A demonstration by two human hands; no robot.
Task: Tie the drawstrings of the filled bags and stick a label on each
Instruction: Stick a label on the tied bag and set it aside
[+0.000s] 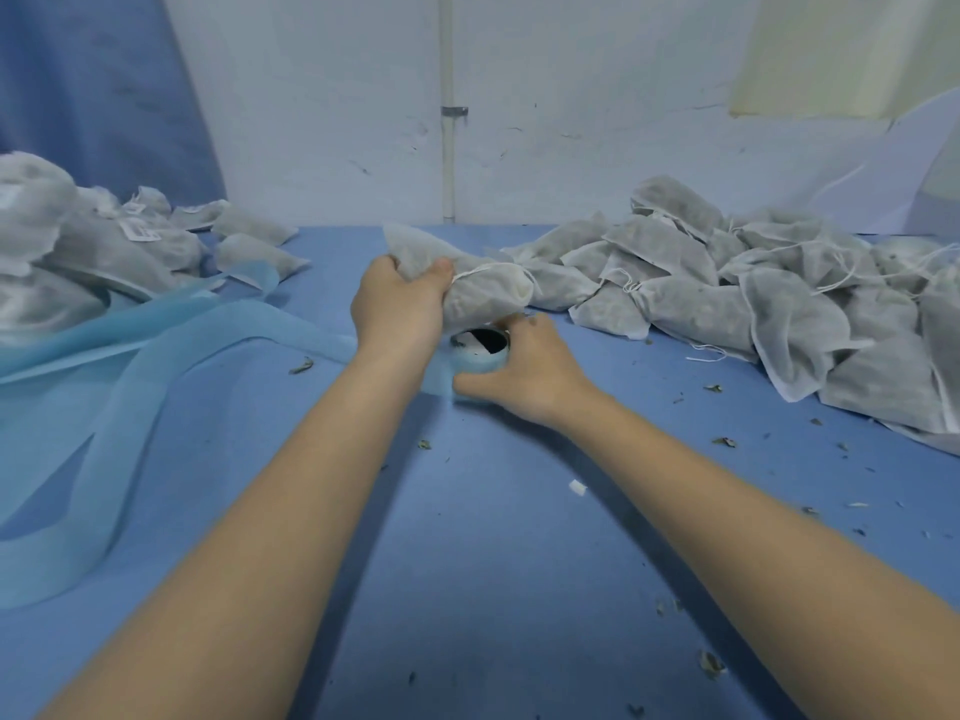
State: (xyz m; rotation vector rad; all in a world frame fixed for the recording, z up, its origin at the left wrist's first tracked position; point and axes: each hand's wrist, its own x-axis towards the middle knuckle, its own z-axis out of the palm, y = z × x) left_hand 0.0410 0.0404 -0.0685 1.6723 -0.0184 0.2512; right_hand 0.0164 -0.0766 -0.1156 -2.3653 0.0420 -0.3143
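Observation:
My left hand [397, 298] grips a filled white drawstring bag [478, 291] at the middle of the blue table, its tied string showing near my thumb. Just below it my right hand [519, 366] curls round a light-blue label roll [480, 356], thumb on its near side and fingers over its far rim. Inside the roll's core a white label edge shows. A pile of unlabelled filled bags [779, 298] with loose strings lies at the right. Labelled bags [104, 246] are heaped at the left.
A long light-blue backing strip [130, 366] trails from the roll across the left of the table [493, 537]. Dry herb crumbs and a small white scrap [576, 486] are scattered on the blue cloth. A white wall stands behind.

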